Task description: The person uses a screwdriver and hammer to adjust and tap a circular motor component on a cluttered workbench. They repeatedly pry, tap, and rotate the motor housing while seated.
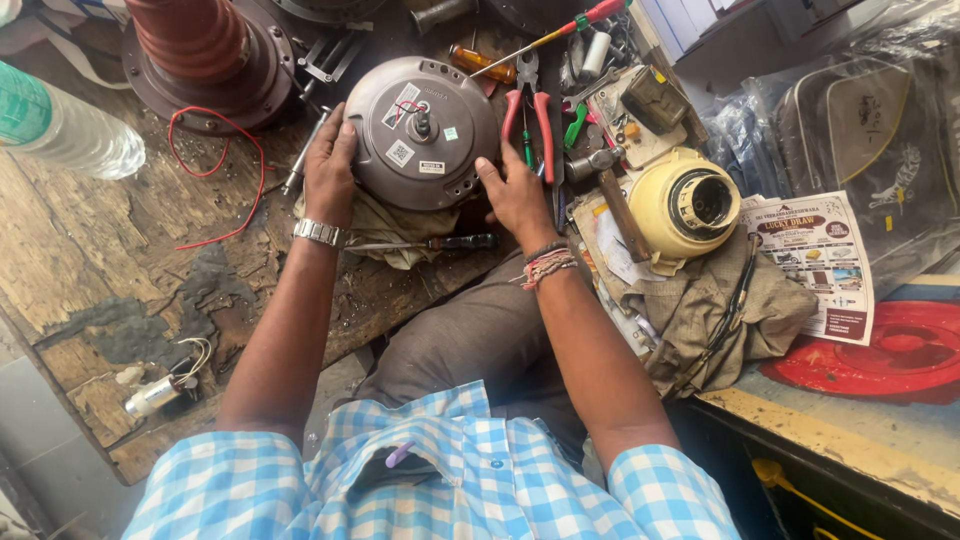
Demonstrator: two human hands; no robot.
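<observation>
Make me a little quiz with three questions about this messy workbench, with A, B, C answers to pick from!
1. Where is the clear plastic bottle?
A. At the bench's far left
B. On the cream housing
C. In the person's lap

2. What colour are the handles of the pliers?
A. Blue
B. Red
C. White

3. How is the round grey-brown motor housing being handled?
A. One hand lifts it high
B. Nobody touches it
C. Both hands grip its sides

Answers:
1. A, the bottle lies at the left edge of the wooden bench.
2. B, both handles beside the housing are red.
3. C, the left hand presses its left rim and the right hand its lower right rim, while it rests on a cloth.
</observation>
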